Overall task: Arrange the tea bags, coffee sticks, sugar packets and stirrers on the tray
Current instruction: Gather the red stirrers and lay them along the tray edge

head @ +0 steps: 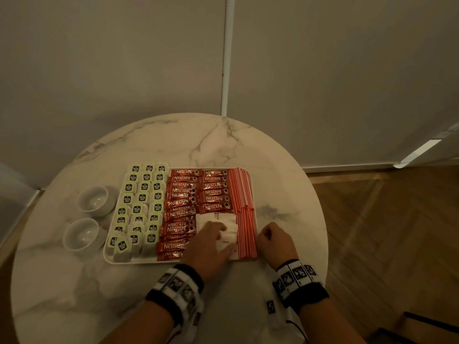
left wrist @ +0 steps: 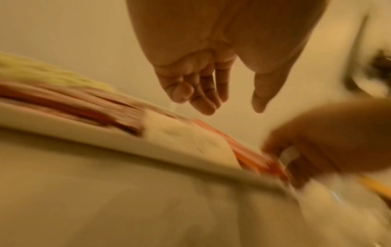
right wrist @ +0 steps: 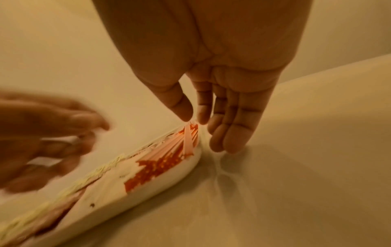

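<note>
Marble-patterned round bench [head: 173,145], pale with grey veins, fills the lower half of the head view. White rounded-corner tray [head: 129,261] sits at centre frame. On it: tea bags [head: 142,197] with pale green tags in three columns at left; glossy red coffee sticks [head: 185,192] in the middle; flat white paper sugar packets [head: 216,219] at lower centre; red-and-white striped stirrers [head: 242,192] along the right edge. Two white ceramic cups [head: 93,201] stand left of the tray, apart from it.

Head view only: left hand [head: 208,244] lies over the sugar packets, fingers bent onto them; whether they pinch one, cannot tell. Right hand [head: 274,240] sits just right of the tray's lower right corner.

Left wrist view, blurred: fingers [left wrist: 203,100] loosely curled above the tray, nothing plainly gripped.

Right wrist view adds what the head view hides: right fingers [right wrist: 230,133] straight and close together, tips on the bench beside the tray corner; thumb and forefinger meet at the stirrer ends [right wrist: 188,138].
</note>
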`<state>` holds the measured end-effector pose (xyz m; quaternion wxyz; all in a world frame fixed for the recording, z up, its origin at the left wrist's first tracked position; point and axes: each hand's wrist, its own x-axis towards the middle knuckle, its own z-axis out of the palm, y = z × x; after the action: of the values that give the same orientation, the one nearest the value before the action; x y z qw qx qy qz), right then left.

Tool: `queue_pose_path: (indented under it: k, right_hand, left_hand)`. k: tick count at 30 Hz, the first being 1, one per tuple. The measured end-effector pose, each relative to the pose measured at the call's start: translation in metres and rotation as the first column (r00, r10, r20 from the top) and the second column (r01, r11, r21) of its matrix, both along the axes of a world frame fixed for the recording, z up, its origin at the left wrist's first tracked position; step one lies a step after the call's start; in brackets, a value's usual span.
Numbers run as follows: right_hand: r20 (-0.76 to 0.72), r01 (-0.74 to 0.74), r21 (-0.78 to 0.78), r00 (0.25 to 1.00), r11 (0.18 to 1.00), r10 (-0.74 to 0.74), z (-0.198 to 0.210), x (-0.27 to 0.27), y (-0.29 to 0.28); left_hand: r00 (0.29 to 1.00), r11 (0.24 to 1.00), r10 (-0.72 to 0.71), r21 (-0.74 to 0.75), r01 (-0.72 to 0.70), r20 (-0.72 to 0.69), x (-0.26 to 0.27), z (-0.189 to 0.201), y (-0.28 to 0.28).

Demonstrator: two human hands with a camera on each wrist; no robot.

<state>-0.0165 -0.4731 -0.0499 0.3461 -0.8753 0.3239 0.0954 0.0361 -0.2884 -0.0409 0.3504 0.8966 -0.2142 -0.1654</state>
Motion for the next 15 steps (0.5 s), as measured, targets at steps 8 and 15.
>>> queue_pose_path:
  k: [8,15]
  right_hand:
    - [-0.091,0.325,0.299,0.946,0.897,-0.313,-0.002,-0.011,0.012]
    - [-0.103,0.413,0.412,0.907,0.812,-0.409,-0.003,-0.01,0.023]
  left_hand:
    - [0.626,0.619,0.765,-0.095,-0.78,-0.15,0.029,0.011,0.152]
    - [0.749,0.728,0.661,0.287,-0.622,-0.053,0.033,-0.009,0.207]
